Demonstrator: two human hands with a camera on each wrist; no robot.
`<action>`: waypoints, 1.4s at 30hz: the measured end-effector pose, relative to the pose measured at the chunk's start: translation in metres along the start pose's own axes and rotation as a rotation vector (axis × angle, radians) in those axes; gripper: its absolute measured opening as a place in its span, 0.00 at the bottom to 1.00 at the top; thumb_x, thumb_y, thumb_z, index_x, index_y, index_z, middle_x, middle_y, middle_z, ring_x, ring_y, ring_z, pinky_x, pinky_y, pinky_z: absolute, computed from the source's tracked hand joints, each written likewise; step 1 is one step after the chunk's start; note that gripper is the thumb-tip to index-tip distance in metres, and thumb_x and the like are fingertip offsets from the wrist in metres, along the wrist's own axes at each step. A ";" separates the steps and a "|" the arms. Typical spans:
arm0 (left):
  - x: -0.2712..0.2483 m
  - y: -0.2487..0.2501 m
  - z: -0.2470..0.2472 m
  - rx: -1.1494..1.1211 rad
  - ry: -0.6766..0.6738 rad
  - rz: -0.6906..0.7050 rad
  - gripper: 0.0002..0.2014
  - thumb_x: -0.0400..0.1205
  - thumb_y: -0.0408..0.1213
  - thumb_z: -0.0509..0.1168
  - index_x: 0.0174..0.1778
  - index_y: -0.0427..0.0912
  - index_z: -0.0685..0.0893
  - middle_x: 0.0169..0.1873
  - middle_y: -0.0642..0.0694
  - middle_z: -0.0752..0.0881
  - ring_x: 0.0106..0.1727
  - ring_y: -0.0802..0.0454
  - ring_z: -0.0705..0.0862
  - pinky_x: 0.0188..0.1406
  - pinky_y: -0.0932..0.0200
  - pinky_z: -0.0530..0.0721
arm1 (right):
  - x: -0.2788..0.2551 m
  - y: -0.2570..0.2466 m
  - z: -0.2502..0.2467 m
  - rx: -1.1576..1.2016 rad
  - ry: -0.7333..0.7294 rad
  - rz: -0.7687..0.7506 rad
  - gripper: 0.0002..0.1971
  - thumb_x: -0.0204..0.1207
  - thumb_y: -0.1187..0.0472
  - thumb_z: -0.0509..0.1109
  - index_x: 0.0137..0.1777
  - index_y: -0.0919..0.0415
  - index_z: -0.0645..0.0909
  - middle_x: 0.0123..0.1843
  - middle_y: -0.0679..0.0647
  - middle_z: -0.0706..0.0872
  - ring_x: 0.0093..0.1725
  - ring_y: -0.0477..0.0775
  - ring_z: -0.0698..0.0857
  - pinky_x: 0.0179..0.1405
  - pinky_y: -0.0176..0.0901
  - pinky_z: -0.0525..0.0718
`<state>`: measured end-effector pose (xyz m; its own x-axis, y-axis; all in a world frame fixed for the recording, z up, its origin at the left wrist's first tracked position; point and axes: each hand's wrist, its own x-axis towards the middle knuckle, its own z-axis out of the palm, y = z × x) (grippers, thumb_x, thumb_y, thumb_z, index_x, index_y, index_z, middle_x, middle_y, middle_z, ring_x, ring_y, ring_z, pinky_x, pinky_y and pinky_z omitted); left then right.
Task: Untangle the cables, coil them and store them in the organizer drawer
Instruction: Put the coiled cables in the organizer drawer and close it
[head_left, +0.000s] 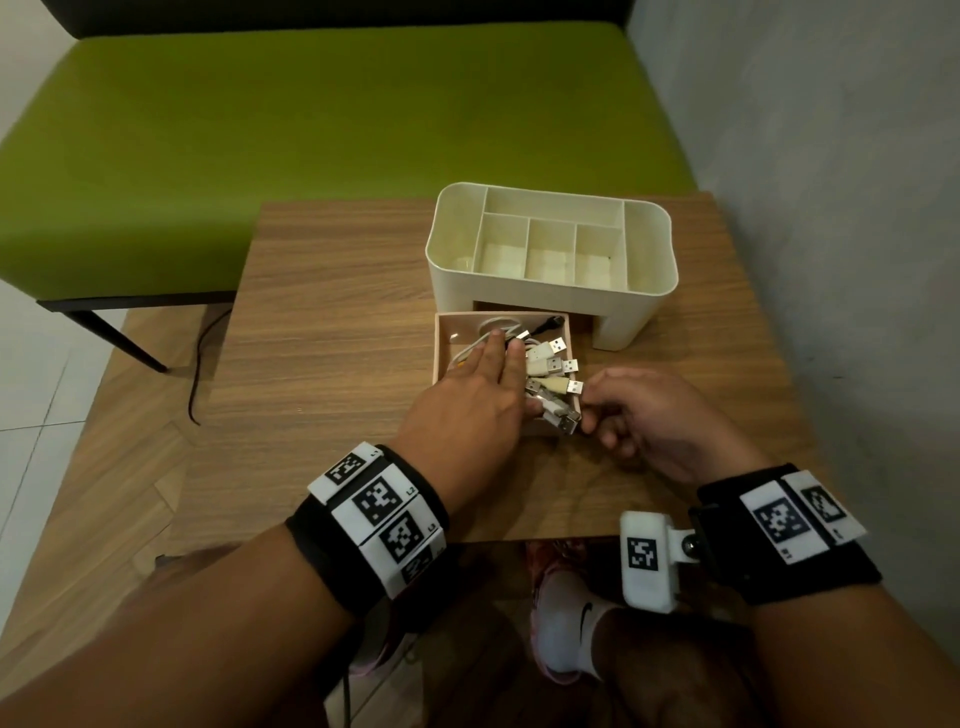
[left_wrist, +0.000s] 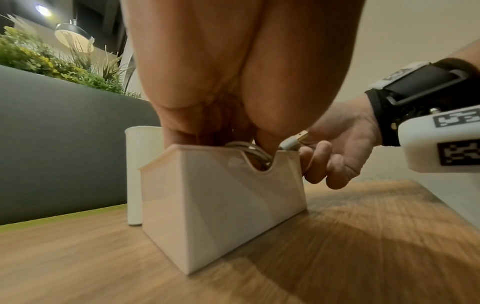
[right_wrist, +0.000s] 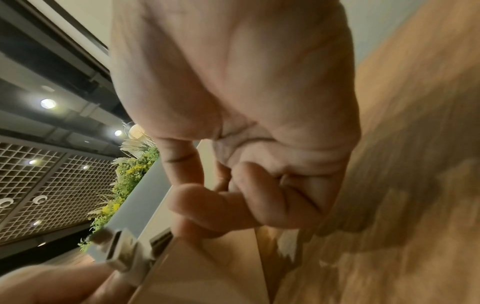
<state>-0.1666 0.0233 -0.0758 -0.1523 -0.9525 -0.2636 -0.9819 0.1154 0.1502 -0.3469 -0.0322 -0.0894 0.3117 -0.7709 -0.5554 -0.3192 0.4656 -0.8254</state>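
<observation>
The cream organizer (head_left: 519, 297) stands at the back of the wooden table (head_left: 332, 364), its top compartments bare. Its drawer (head_left: 438, 351) is pulled out in front and holds several coiled cables (head_left: 545, 364) with USB plugs pointing right. My left hand (head_left: 493, 364) lies flat on the cables, fingers straight, pressing them down into the drawer (left_wrist: 221, 205). My right hand (head_left: 618, 410) has its fingers curled round the drawer's front right corner (right_wrist: 207, 277). One USB plug (left_wrist: 293, 142) sticks up over the rim beside the right hand (left_wrist: 332, 156).
A green bench (head_left: 311, 130) runs behind the table and a grey wall (head_left: 831, 208) stands close on the right. A black cord (head_left: 195, 374) trails on the floor at the left. My feet show under the table's near edge (head_left: 519, 540).
</observation>
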 end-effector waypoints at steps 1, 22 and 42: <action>0.000 -0.001 0.001 0.002 -0.002 0.007 0.32 0.90 0.52 0.44 0.86 0.38 0.42 0.86 0.35 0.46 0.87 0.43 0.49 0.82 0.53 0.55 | 0.000 0.000 0.000 -0.038 -0.004 -0.008 0.09 0.81 0.65 0.65 0.40 0.62 0.82 0.29 0.55 0.84 0.22 0.48 0.75 0.17 0.35 0.65; 0.004 -0.004 0.002 0.044 0.006 0.030 0.33 0.90 0.51 0.46 0.85 0.37 0.42 0.86 0.33 0.47 0.86 0.40 0.52 0.82 0.48 0.61 | -0.007 -0.011 0.005 -0.409 -0.026 -0.012 0.17 0.84 0.51 0.65 0.35 0.58 0.82 0.24 0.53 0.81 0.26 0.52 0.75 0.30 0.44 0.72; 0.015 0.007 -0.011 0.167 0.040 -0.078 0.28 0.90 0.36 0.49 0.83 0.28 0.49 0.76 0.25 0.68 0.66 0.32 0.81 0.57 0.44 0.84 | -0.040 -0.008 0.026 -0.812 0.393 -0.610 0.05 0.79 0.52 0.70 0.51 0.50 0.79 0.44 0.45 0.84 0.43 0.44 0.82 0.41 0.40 0.82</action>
<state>-0.1750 0.0062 -0.0680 -0.0732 -0.9704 -0.2300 -0.9961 0.0824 -0.0308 -0.3336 0.0063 -0.0631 0.3565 -0.9271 0.1154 -0.7488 -0.3574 -0.5581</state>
